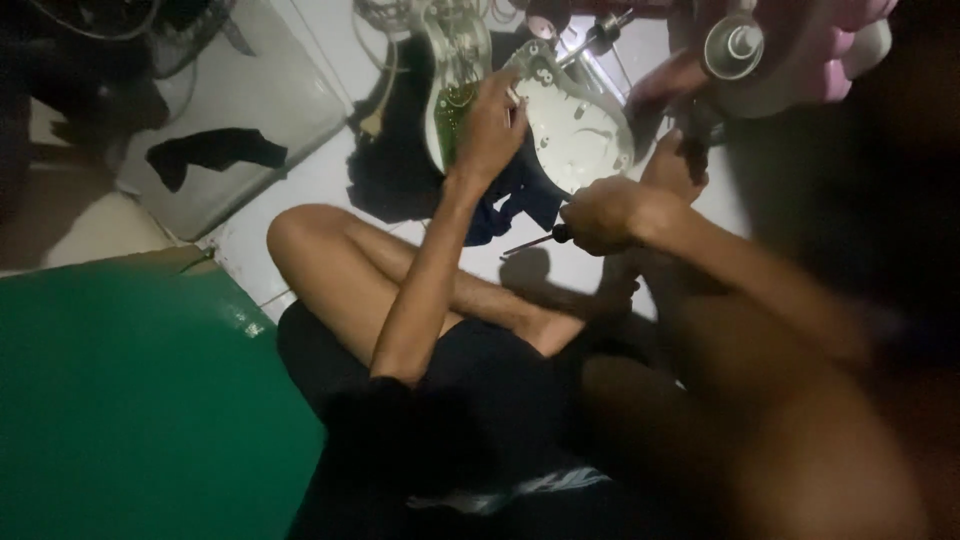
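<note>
I sit cross-legged on a white floor. My left hand (490, 125) grips the left edge of a white plastic housing (580, 125), a rounded part with holes and ribs, beside a green circuit board (452, 118). My right hand (600, 213) is closed around a screwdriver (535, 241) with a dark handle, its tip pointing down-left just below the housing. Under the parts lies a dark blue cloth (520, 195).
A green surface (130, 400) fills the lower left. A dark rag (215, 150) lies on a pale panel (255, 110). A pink and white appliance body (800, 50) stands at top right. Wires (380, 70) trail at the top.
</note>
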